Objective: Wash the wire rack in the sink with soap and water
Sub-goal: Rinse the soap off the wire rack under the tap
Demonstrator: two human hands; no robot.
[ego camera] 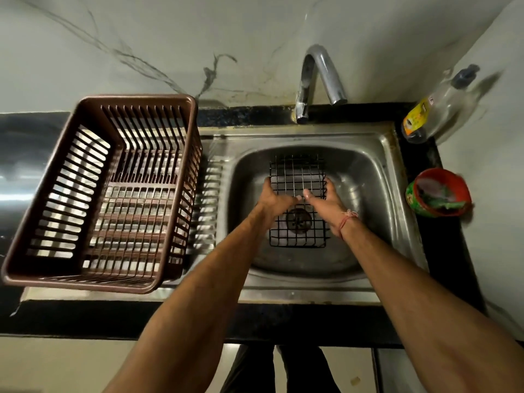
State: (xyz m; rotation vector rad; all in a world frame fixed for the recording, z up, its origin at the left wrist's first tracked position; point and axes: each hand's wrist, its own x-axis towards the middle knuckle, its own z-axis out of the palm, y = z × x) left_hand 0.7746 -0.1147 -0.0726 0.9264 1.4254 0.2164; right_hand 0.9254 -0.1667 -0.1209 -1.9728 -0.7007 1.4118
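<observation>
Head view: I see 2 hands, left hand (273, 198) and right hand (326, 201), gripping the wire rack (297, 199) at its side edges, long axis running faucet-to-front in the sink (377, 165).

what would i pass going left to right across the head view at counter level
brown basket → left hand → wire rack → right hand → sink right wall → red and green tub

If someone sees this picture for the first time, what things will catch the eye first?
First, the two hands, left hand and right hand, holding a black wire rack in the middle of the steel sink. Next, the big brown plastic basket on the left, and the curved tap behind the sink.
</observation>
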